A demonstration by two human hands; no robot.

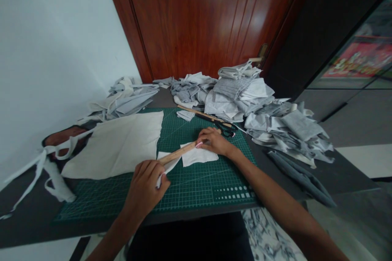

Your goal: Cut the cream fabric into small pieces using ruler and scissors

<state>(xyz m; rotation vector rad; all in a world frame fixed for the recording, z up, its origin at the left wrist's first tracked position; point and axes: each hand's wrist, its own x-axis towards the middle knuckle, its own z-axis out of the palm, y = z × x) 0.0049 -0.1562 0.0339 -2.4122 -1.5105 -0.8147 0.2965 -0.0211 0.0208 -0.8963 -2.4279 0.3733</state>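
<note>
A wooden ruler (178, 153) lies slantwise between my hands above the green cutting mat (196, 189). My left hand (148, 185) is closed at the ruler's lower left end, pinching a small white cloth piece (172, 166) between thumb and fingers. Closed around the ruler's upper part is my right hand (214, 140), its fingertips over a second small white cloth piece (199, 156) flat on the mat. Something small and pale shows at the right fingertips, too small to name. Black-handled scissors (226, 129) lie just beyond the right hand, beside another wooden stick (202, 114).
A large cream cloth (122, 142) covers the mat's left side. Heaped grey and white fabric (239, 89) lines the back, with more piles (290, 126) at right and scraps (125, 96) at left. White strips (39, 163) trail over the table's left end. A wooden door (196, 20) stands behind.
</note>
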